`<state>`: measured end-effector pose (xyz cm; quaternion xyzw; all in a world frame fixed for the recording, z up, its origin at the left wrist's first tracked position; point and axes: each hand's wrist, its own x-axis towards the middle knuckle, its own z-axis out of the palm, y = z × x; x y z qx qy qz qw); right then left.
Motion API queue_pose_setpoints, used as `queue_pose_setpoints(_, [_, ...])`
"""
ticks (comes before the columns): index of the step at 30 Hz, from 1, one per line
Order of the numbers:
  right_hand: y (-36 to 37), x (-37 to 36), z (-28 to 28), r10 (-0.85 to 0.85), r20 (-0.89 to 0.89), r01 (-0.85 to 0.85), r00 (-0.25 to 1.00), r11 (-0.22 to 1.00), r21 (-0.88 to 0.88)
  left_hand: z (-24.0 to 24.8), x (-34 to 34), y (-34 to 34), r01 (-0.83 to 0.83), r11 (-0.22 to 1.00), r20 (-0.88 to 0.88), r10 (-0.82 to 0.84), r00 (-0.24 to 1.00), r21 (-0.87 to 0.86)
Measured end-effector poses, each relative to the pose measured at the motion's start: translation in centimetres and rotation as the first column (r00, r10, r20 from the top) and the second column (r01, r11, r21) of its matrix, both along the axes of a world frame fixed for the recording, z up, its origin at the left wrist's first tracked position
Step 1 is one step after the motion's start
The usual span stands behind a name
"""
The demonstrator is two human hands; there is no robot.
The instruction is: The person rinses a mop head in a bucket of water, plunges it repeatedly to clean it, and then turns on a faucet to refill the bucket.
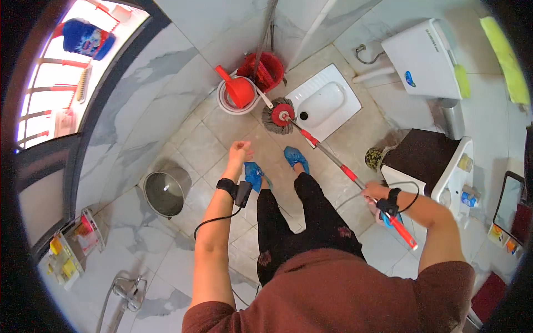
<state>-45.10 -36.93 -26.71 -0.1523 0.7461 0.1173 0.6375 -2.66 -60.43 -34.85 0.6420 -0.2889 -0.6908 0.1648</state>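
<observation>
My right hand is wrapped around the upper part of a mop handle, a silver pole with red sections. The handle runs diagonally down to a mop head with grey strands and a red disc. Those strands rest on the tiled floor, against the near left corner of a white squat toilet. Held out over the floor, my left hand is free of the mop, with its fingers loosely apart and nothing seen in them. Each of my wrists wears a black strap with a cable.
A red dipper lies on a white basin beside a red bucket. At left stands a metal bucket. A cistern, a patterned bin and a white washbasin cabinet line the right. My feet wear blue covers.
</observation>
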Motion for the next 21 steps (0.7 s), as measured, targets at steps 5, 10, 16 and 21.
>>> queue_pose_setpoints(5, [-2.3,4.0,-5.5,-0.114,0.061,0.118,0.992,0.99,-0.078,-10.7,-1.3,-3.1,-0.346,0.929,-0.155,0.364,0.919,0.131])
queue_pose_setpoints(10, [-3.7,6.3,-7.6,-0.004,0.063,0.0,0.998,0.999,0.052,-25.6,1.8,-6.4,-0.484,0.868,-0.215,0.496,0.841,0.109])
queue_pose_setpoints(16, [1.1,4.9,-9.8,0.002,-0.083,-0.004,0.997,1.0,-0.025,-35.8,1.7,-12.6,-0.623,0.753,0.026,0.633,0.774,0.211])
queue_pose_setpoints(21, [4.1,4.0,-11.9,0.153,-0.155,-0.181,0.976,0.966,-0.187,-39.4,1.0,-13.7,-0.559,0.824,-0.409,0.542,0.734,0.089])
